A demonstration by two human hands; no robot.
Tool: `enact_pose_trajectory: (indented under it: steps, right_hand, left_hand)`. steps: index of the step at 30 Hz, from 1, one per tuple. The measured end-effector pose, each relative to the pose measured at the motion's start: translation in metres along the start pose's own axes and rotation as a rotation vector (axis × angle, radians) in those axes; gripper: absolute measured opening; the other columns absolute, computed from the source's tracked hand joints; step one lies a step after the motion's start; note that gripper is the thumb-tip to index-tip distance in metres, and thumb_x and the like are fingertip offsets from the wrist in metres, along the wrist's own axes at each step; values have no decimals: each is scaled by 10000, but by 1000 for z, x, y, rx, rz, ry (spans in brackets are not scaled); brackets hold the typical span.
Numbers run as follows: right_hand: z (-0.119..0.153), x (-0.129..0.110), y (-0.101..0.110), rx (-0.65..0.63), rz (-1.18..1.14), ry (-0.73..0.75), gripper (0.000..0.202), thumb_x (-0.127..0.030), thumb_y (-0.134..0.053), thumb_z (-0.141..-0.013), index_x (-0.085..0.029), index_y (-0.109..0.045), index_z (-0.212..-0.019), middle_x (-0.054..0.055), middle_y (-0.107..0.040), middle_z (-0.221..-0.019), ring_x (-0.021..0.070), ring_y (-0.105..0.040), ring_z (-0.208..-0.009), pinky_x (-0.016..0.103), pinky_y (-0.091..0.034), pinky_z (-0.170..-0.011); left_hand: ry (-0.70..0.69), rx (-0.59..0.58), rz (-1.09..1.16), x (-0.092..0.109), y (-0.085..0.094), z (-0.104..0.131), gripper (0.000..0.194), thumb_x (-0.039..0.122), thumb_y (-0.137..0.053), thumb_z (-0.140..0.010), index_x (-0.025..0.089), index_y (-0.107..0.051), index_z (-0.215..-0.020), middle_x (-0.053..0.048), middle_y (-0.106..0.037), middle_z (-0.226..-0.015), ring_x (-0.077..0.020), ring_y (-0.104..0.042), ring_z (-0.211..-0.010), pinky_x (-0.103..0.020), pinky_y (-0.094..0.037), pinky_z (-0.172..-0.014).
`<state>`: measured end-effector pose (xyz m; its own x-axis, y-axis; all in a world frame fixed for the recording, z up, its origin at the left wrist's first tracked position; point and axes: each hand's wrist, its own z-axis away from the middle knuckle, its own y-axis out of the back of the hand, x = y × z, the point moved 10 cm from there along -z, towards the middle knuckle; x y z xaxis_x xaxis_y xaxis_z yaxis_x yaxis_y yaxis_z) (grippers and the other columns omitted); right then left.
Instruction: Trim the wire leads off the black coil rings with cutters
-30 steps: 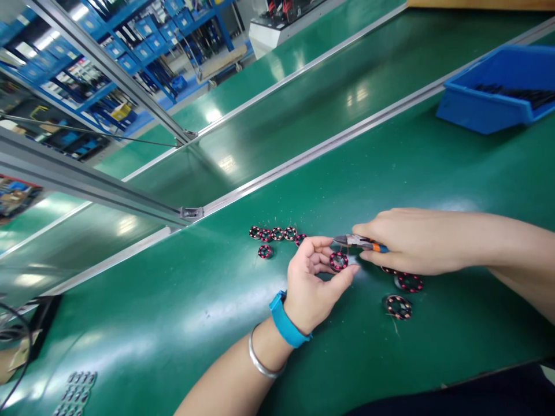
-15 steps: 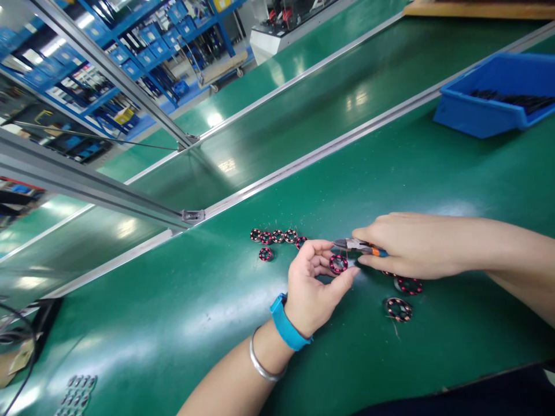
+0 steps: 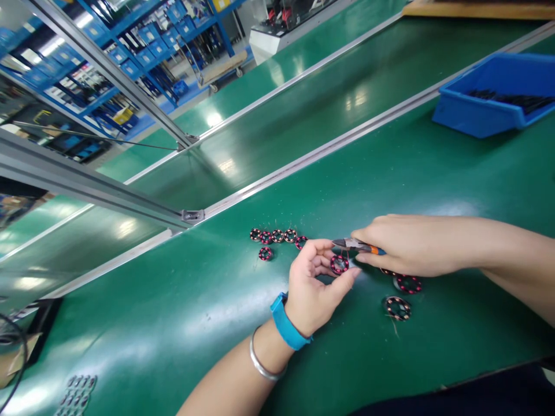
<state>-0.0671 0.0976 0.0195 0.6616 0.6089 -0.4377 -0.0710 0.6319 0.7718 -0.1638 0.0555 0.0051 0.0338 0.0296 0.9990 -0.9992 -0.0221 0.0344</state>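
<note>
Between the thumb and fingers of my left hand (image 3: pixel 315 280) is a small ring-shaped motor stator (image 3: pixel 339 264) with dark red windings, raised over the green bench. My right hand (image 3: pixel 401 245) grips a pair of pliers (image 3: pixel 362 247) with orange and blue handles. The pliers' tip points left and lies by my left fingertips, just above the stator, around a thin wire there; whether the jaws have closed on it I cannot tell. Below my right hand rest a red-wound stator (image 3: pixel 407 283) and a copper-coloured stator (image 3: pixel 398 308) with loose wire ends.
Several more stators (image 3: pixel 277 236) sit in a row left of my hands, with a single stator (image 3: pixel 265 253) in front. A blue bin (image 3: pixel 481 115) of dark parts stands at the right. A metal rail (image 3: pixel 277 178) crosses the bench behind; small metal parts (image 3: pixel 77 394) lie lower left.
The pliers and my right hand have shifted very slightly left. My left hand keeps its hold on the stator, nearly in the same place.
</note>
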Motion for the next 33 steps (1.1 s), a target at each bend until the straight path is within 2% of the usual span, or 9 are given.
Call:
enact_pose_trajectory:
  steps: [4,11,17,20,23,26,28,30,33]
  right_hand:
    - [1,8,1,-12,-11,-38,294,-384,-364,-950,-221,-509,-754,84,-648,-770,229,-602,-662,324,-357,-585]
    - [-2,35,20,103,-46,-109,319,-479,-401,-911,-235,-471,-718,59,-630,-693,197,-533,-574,323,-358,-554]
    - [-5,38,18,90,-104,-101,266,-441,-437,-883,-221,-542,-777,59,-659,-742,198,-561,-622,316,-380,-580]
    - [-6,41,19,131,-118,-98,255,-430,-450,-873,-214,-557,-788,59,-668,-758,189,-565,-622,310,-392,-598]
    - [-6,46,21,165,-127,-110,262,-440,-461,-870,-210,-570,-804,63,-679,-791,194,-586,-656,313,-407,-628]
    - [-6,50,23,177,-125,-123,271,-441,-460,-879,-208,-578,-809,67,-682,-800,200,-594,-670,313,-408,-627]
    - [-6,52,25,186,-115,-130,263,-432,-470,-880,-205,-578,-805,73,-679,-795,203,-595,-675,311,-404,-622]
    - [-5,54,27,191,-105,-133,249,-420,-485,-876,-200,-580,-807,78,-677,-795,208,-599,-690,310,-400,-622]
    - [-6,54,27,174,-110,-131,226,-392,-494,-873,-190,-581,-820,87,-680,-816,209,-601,-710,306,-393,-623]
  left_hand:
    - [-9,-7,-41,1,0,1,389,211,-801,-697,165,-566,-1003,13,-581,-806,-73,-575,-667,-184,-518,-629]
    - [-5,58,-128,-2,8,1,481,249,-817,-673,170,-572,-1079,-16,-622,-854,-94,-592,-683,-190,-515,-588]
    - [-109,90,-259,5,11,1,465,278,-809,-699,183,-575,-1090,-26,-665,-850,-125,-622,-724,-199,-484,-557]
    - [-211,88,-454,14,11,1,425,272,-783,-745,188,-578,-1108,-38,-699,-872,-157,-650,-750,-250,-511,-606]
    - [-300,54,-762,22,9,1,366,235,-753,-782,199,-603,-1114,-62,-721,-923,-221,-674,-829,-347,-560,-732]
    - [-399,122,-1041,36,12,6,380,176,-688,-823,190,-600,-1192,-127,-702,-1096,-296,-674,-993,-427,-560,-841]
    - [-516,144,-1083,48,7,13,426,132,-635,-845,183,-561,-1261,-155,-666,-1198,-307,-653,-1079,-442,-546,-901]
    - [-595,37,-968,51,-9,19,477,112,-605,-845,190,-514,-1306,-149,-655,-1221,-285,-643,-1110,-431,-536,-945]
    - [-504,-179,-707,38,-35,18,581,148,-630,-812,190,-443,-1360,-147,-636,-1275,-279,-618,-1177,-446,-518,-1006]
